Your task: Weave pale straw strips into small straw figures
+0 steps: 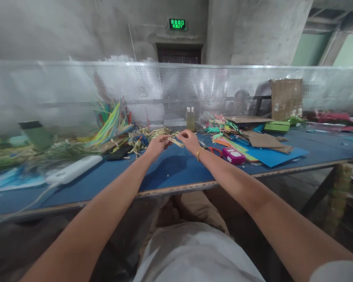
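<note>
Apparently partway along, we pinch a pale strip at twelve o'clock above the desk, left hand and right hand both narrowed on it, seemingly unfinished, with loose straw at eleven.

Behind the long blue-topped counter there stands a silver perforated metal screen. Above it rises a bare grey concrete wall, having a dark rectangular doorway under a glowing green EXIT sign.
</note>
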Available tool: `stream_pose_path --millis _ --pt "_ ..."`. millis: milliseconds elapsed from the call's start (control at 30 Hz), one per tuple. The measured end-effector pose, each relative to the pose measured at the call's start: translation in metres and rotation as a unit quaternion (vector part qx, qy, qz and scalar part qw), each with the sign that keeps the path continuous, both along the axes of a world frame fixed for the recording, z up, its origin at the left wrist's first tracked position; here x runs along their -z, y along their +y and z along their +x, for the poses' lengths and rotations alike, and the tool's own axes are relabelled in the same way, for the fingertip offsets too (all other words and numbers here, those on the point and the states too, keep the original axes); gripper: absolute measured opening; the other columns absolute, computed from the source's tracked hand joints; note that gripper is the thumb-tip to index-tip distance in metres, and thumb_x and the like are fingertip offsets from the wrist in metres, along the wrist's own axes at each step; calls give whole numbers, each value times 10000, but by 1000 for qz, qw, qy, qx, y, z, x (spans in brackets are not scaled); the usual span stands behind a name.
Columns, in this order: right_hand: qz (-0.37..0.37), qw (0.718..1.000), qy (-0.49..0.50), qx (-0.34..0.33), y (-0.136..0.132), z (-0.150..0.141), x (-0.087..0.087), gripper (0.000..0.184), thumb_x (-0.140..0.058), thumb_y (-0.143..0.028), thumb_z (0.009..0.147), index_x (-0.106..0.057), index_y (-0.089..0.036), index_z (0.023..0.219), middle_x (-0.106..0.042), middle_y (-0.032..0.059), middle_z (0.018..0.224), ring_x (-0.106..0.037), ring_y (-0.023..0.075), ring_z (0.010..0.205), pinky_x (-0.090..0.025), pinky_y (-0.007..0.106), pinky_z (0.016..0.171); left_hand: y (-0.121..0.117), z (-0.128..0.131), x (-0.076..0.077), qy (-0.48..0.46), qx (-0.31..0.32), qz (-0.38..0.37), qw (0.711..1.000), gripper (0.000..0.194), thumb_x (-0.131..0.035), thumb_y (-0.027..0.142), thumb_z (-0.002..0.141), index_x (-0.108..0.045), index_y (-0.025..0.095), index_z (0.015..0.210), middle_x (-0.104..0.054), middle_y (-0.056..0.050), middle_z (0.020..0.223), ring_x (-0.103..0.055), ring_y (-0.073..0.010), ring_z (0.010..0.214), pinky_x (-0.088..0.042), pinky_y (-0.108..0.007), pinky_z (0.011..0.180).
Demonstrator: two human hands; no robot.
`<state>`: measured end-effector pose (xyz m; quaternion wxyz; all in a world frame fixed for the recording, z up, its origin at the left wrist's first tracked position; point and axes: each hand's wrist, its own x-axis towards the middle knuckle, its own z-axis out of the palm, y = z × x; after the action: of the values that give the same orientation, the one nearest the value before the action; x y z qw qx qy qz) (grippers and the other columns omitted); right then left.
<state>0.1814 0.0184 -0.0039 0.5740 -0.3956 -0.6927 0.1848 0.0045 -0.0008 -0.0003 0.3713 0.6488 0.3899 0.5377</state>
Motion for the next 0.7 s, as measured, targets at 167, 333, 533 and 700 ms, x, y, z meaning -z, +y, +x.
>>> stream_pose_path --millis 167,333,533,700 --pt "-6 998 -50 -33 1 -1 4 254 -644 -424 789 -656 -185 875 -685 31 897 -619 139 817 -466 281 785 -2 2 -2 1 16 -14 1000 283 -674 287 729 -709 175 986 -693 -55 820 -654 -202 830 -468 -299 718" --pt "-1 995 -94 -24 1 0 4 245 -663 -416 796 -686 -189 887 -703 36 897 -631 140 803 -467 267 754 0 2 0 -5 21 -5 1000 305 -705 309 712 -712 168 982 -686 -54 802 -652 -199 800 -457 -286 687" --pt "10 991 -132 -2 -2 1 2 199 -661 -370 803 -696 -175 815 -695 24 809 -598 131 732 -429 249 694 2 1 2 14 24 24 999 312 -739 336 685 -716 137 924 -646 -38 670 -547 -137 582 -316 -234 509" --pt "11 989 -150 9 -2 2 0 183 -626 -348 822 -706 -184 805 -691 15 790 -586 138 728 -415 251 691 2 -1 2 40 1 22 999 303 -702 347 723 -712 146 949 -637 -25 641 -454 -110 504 -293 -241 485"
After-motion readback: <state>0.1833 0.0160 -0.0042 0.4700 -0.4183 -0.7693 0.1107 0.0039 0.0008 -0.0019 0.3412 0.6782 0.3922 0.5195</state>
